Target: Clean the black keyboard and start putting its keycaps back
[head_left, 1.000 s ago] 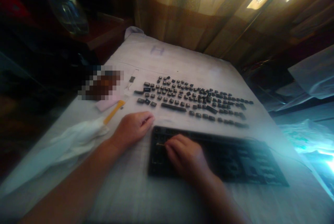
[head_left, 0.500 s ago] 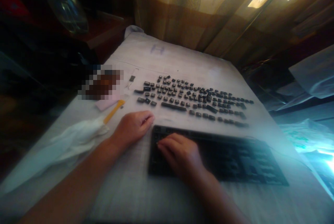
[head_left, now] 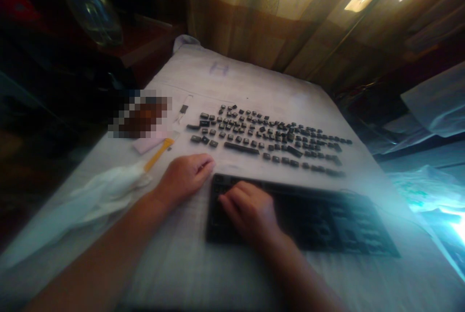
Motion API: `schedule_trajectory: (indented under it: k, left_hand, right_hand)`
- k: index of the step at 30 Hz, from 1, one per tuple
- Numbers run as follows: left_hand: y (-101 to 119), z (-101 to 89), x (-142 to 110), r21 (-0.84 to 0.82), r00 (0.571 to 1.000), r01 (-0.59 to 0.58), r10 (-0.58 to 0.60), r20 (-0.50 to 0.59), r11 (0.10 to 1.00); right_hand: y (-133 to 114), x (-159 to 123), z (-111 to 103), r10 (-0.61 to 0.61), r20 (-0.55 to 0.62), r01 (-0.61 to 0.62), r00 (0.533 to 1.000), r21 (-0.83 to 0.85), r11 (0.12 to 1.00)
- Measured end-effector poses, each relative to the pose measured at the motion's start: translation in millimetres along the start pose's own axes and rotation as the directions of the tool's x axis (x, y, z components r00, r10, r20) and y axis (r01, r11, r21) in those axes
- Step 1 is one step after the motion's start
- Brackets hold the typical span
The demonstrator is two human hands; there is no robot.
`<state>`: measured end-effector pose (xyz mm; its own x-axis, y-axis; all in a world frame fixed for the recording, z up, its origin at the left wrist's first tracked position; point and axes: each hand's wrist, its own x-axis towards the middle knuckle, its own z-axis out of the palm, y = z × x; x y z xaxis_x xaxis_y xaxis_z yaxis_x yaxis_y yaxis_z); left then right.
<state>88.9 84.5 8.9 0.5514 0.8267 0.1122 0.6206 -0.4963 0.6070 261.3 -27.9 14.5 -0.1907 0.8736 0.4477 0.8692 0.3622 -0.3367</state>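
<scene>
A black keyboard (head_left: 305, 225) with its key caps off lies on the pale cloth. Over its left end is my right hand (head_left: 250, 208), fingers pinched together and pointing down at the key bed. Whatever the fingertips hold, if anything, is too small and blurred to make out. My left hand (head_left: 189, 174) rests curled on the cloth by the keyboard's upper left corner, and the inside of its grip is hidden. Beyond the keyboard, loose black key caps (head_left: 247, 140) lie in rough rows, with a long space bar (head_left: 241, 148) among them.
Left of my left hand are a yellow-handled tool (head_left: 158, 154), a pink piece (head_left: 147, 143) and a crumpled white cloth or bag (head_left: 98, 193). A small dark item (head_left: 184, 108) lies farther back. A patterned curtain (head_left: 254, 7) hangs behind the covered surface (head_left: 261, 77).
My right hand has shifted very slightly at the keyboard's left end, its fingers still pinched. The left hand and the key caps stay as they were.
</scene>
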Motion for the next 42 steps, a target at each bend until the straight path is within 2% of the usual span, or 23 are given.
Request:
schedule_trajectory:
  k: [7, 14, 22, 42]
  left_hand:
    - [-2, 0.8, 0, -0.006, 1.0, -0.017, 0.017, -0.015, 1.0]
    - [-1, -0.3, 0, -0.007, 1.0, -0.021, 0.021, -0.012, 1.0]
    - [-4, 1.4, 2, 0.015, 0.999, -0.027, 0.028, -0.022, 1.0]
    - [-2, -0.1, 1, 0.026, 0.999, -0.038, 0.039, -0.024, 0.999]
  right_hand:
    - [1, -1, 2, 0.029, -0.012, -0.028, 1.0, 0.048, 0.998]
    - [8, -6, -17, 0.128, -0.033, -0.119, 0.991, 0.202, 0.972]
    - [14, -17, -19, 0.115, -0.042, -0.106, 0.993, 0.176, 0.979]
    - [12, -15, -16, 0.026, 0.028, -0.028, 0.999, 0.05, 0.998]
